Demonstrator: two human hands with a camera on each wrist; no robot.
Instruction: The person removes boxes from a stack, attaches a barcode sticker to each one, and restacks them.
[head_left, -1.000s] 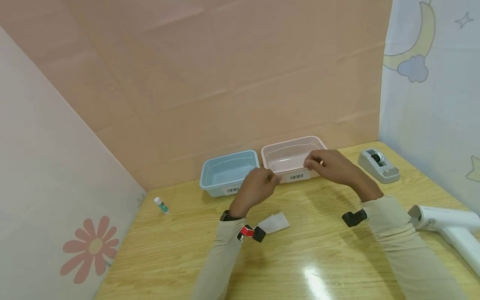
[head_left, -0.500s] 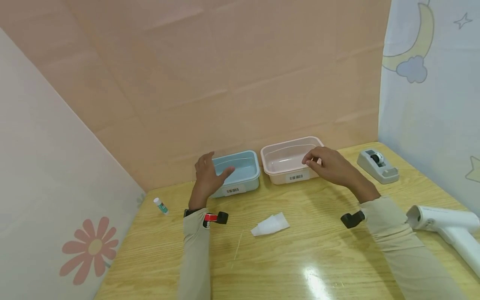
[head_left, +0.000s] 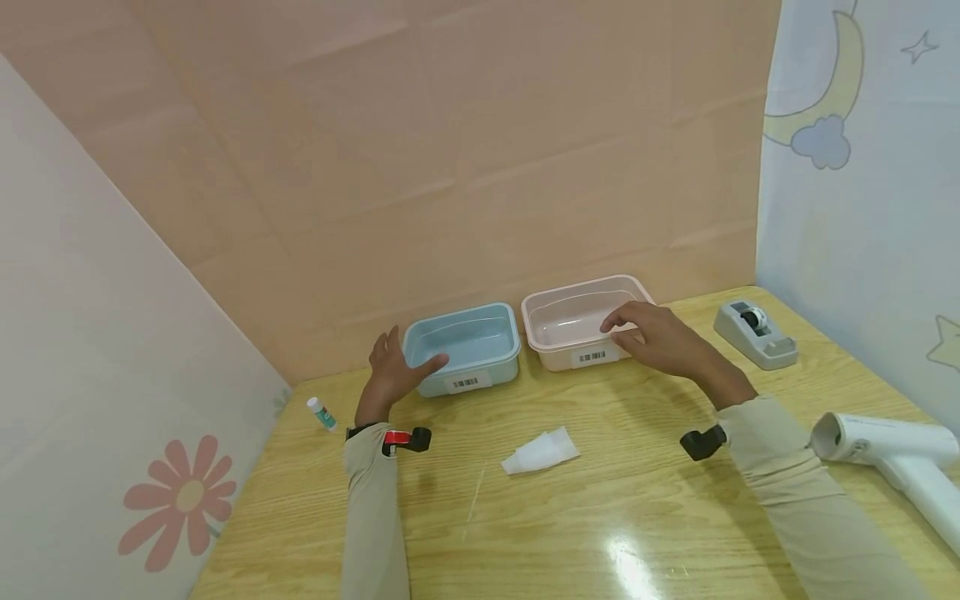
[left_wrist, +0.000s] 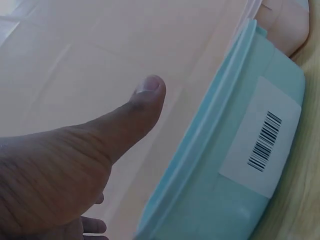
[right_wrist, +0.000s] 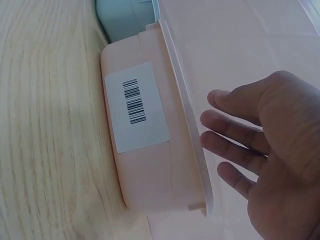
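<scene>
My left hand (head_left: 392, 372) is at the left end of the blue plastic basin (head_left: 468, 367), thumb spread from the fingers and nothing held. In the left wrist view the thumb stands apart from the rim of the blue basin (left_wrist: 235, 150), which has a barcode label. Over the front right part of the pink basin (head_left: 555, 353) hovers my right hand (head_left: 652, 337), its fingers loosely bent. The right wrist view shows those fingers beside the rim of the pink basin (right_wrist: 150, 170) with nothing between them; whether they touch it I cannot tell.
White paper pieces (head_left: 542, 451) lie mid-table. A glue stick (head_left: 322, 413) is at the left, a grey tape dispenser (head_left: 757, 335) at the back right. A white device shaped like a hair dryer (head_left: 892, 446) lies at the right edge. A wall covering stands behind the basins.
My left hand has moved left from between the basins, over the blue basin, to its left end, and its fingers have spread. My right hand has stayed in place, its fingers loosening slightly.
</scene>
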